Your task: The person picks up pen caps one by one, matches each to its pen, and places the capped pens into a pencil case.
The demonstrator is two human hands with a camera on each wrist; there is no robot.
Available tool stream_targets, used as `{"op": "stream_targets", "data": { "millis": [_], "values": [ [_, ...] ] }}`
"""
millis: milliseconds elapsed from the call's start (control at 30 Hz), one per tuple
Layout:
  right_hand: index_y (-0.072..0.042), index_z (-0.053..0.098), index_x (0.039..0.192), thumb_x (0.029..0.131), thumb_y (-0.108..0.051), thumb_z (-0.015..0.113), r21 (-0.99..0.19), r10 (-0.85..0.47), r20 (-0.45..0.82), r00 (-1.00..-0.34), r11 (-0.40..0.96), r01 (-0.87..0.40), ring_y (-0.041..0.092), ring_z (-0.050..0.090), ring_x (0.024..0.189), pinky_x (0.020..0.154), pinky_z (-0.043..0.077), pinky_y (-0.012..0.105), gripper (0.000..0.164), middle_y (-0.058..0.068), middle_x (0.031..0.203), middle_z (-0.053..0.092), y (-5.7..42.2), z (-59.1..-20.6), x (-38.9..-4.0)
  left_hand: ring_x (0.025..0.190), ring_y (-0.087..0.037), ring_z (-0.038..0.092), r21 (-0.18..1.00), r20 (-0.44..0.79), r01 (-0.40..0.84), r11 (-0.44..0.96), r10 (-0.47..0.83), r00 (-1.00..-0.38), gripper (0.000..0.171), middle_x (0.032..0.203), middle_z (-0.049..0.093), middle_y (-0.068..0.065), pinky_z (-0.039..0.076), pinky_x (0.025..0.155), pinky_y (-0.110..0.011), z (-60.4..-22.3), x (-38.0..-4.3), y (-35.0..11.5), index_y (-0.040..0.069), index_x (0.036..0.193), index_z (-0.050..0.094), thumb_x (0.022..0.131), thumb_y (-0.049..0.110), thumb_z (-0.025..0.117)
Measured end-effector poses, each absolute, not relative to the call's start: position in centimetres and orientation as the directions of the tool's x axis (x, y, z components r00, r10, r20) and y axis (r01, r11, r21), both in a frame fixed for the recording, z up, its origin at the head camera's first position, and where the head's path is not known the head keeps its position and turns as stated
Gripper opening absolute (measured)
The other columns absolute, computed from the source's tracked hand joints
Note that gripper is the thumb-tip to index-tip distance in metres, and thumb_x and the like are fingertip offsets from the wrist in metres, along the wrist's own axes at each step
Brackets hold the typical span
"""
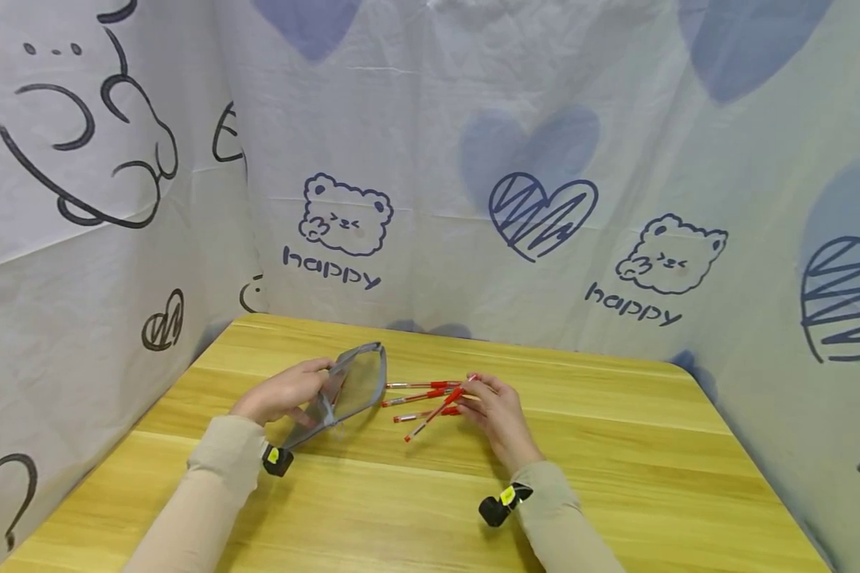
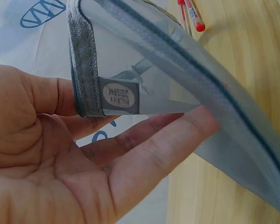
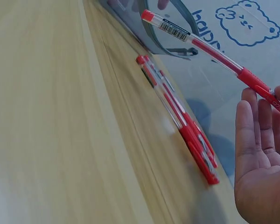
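My left hand (image 1: 291, 393) grips a grey mesh zip pouch (image 2: 144, 56) by its rim, with a small label (image 2: 119, 95) beside the fingers. The pouch's mouth gapes toward the right. In my right hand (image 1: 498, 418) a red gel pen (image 3: 214, 55) is pinched near its capped end between thumb and fingers, raised over the table, its other end slanting down toward me in the head view. More red pens (image 3: 177, 116) lie on the table between the pouch and the right hand, roughly side by side.
The wooden table (image 1: 401, 493) ends at a printed white cloth (image 1: 430, 159) hanging behind and at the left and right. A dark camera (image 1: 278, 460) is strapped on the left wrist and another (image 1: 498, 509) on the right.
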State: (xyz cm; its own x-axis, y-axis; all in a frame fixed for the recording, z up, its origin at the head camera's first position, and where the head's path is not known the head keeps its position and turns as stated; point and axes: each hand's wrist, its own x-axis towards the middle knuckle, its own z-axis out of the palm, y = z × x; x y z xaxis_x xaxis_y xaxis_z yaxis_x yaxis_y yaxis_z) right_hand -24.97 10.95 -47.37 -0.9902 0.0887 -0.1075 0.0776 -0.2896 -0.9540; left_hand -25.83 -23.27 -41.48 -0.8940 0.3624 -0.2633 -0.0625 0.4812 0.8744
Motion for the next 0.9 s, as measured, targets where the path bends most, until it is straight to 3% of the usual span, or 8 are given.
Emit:
{"op": "stream_targets", "data": {
  "millis": [200,400,633,900],
  "values": [
    [-0.005,0.053,0.118,0.101,-0.006,0.065,-0.950,0.109,-0.103,-0.989,-0.307,0.065,0.012,0.073,0.068,0.067,0.063,0.024,0.021,0.003,0.093,0.069,9.4,-46.8,-25.3,0.106,-0.033,0.058,0.872,-0.253,-0.050,0.486,0.362,-0.897,0.048,0.142,0.050,-0.029,0.064,0.081,-0.049,-41.3,-25.9,-23.3,0.002,0.146,0.048,0.101,0.012,0.037],
    [-0.006,0.051,0.118,0.100,-0.006,0.064,-0.953,0.107,-0.094,-0.990,-0.298,0.058,0.010,0.072,0.063,0.062,0.062,0.021,0.023,0.001,0.085,0.067,8.0,-46.3,-25.9,0.102,-0.032,0.062,0.874,-0.252,-0.052,0.483,0.359,-0.898,0.033,0.135,0.054,-0.027,0.063,0.079,-0.047,-41.5,-26.1,-23.4,0.005,0.129,0.056,0.101,0.013,0.040],
    [-0.007,0.052,0.117,0.098,-0.006,0.064,-0.950,0.095,-0.113,-0.989,-0.301,0.080,0.009,0.072,0.062,0.061,0.061,0.020,0.023,0.001,0.087,0.070,6.3,-45.9,-26.9,0.100,-0.031,0.063,0.874,-0.255,-0.054,0.483,0.360,-0.897,0.043,0.136,0.055,-0.026,0.063,0.079,-0.048,-41.5,-26.2,-23.5,0.002,0.140,0.053,0.100,0.013,0.041],
    [-0.006,0.050,0.120,0.098,-0.008,0.065,-0.952,0.117,-0.127,-0.985,-0.292,0.088,0.012,0.073,0.065,0.062,0.061,0.020,0.027,0.006,0.095,0.069,3.9,-44.9,-27.7,0.093,-0.029,0.063,0.880,-0.261,-0.070,0.470,0.355,-0.898,0.035,0.129,0.057,-0.027,0.064,0.079,-0.049,-41.2,-25.9,-23.5,0.002,0.131,0.056,0.099,0.011,0.045]
  ]
}}
